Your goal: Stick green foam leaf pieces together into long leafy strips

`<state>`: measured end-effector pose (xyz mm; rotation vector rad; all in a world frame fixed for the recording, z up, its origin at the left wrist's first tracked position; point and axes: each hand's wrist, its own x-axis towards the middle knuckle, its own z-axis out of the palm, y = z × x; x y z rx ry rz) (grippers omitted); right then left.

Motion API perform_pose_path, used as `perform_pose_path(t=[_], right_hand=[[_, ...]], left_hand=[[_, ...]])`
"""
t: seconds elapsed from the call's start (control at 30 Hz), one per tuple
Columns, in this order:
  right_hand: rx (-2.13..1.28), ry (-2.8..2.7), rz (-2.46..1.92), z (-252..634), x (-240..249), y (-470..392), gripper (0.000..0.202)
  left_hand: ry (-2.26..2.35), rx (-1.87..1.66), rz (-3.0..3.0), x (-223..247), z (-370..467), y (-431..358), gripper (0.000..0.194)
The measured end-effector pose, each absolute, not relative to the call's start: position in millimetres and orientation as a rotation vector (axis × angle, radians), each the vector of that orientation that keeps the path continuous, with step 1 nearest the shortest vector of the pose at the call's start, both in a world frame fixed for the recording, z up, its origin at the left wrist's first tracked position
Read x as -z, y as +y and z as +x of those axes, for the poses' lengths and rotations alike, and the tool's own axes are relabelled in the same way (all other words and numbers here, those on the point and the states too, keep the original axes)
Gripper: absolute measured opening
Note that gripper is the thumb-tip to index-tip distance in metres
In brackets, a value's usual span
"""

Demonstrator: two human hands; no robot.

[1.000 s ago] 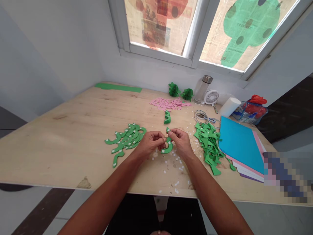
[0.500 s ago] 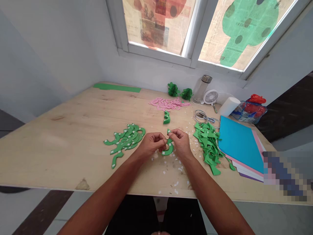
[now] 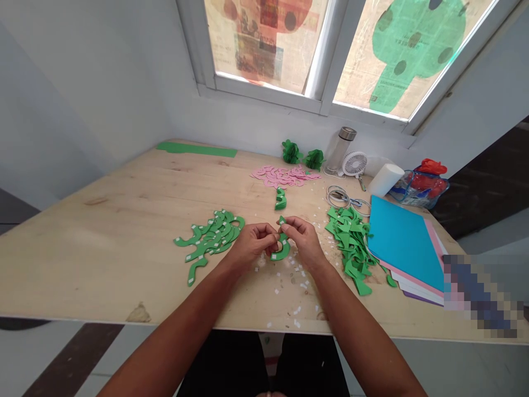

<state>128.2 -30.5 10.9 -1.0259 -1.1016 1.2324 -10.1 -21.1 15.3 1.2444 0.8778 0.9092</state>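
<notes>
Between my hands is a curved green paper cutout (image 3: 281, 252) with white sticky squares on it, held just above the table. My right hand (image 3: 303, 238) pinches its upper part between thumb and fingers. My left hand (image 3: 258, 242) is closed at its left side, thumb against fingertips; what those fingertips grip is partly hidden. Left of my left hand lies a spread pile of similar green cutouts (image 3: 219, 234) bearing white squares. A small stacked green paper piece (image 3: 280, 199) stands beyond my hands. Tiny white paper bits (image 3: 296, 324) are scattered near my right wrist.
Green paper scraps (image 3: 351, 242) lie to the right, beside stacked coloured sheets (image 3: 407, 242). Scissors (image 3: 355, 203) rest behind the scraps. Farther back are pink cutouts (image 3: 285, 176), green paper ornaments (image 3: 291, 153), a bottle (image 3: 341, 149), a small fan (image 3: 354, 164) and a white roll (image 3: 385, 180).
The view has shifted very slightly. Both hands stay almost in place around the green cutout, with only small finger movements.
</notes>
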Motion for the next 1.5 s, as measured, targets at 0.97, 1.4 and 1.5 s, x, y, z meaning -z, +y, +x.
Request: perform_pose_path(t=[0.97, 1.4, 1.5], right_hand=[[-0.960, -1.161, -1.240, 124.9, -5.2, -29.8, 0.020], [-1.241, -0.987, -0.994, 130.3, -6.1, -28.6, 0.036], [-1.167, -1.036, -1.042, 130.0, -7.0, -28.3, 0.030]], left_hand=[[0.836, -0.859, 1.296, -9.7, -6.5, -22.0, 0.012], [0.869, -0.897, 1.260, -10.2, -6.5, -21.2, 0.019], [0.876, -0.914, 1.261, -8.8, -6.3, -21.1, 0.017]])
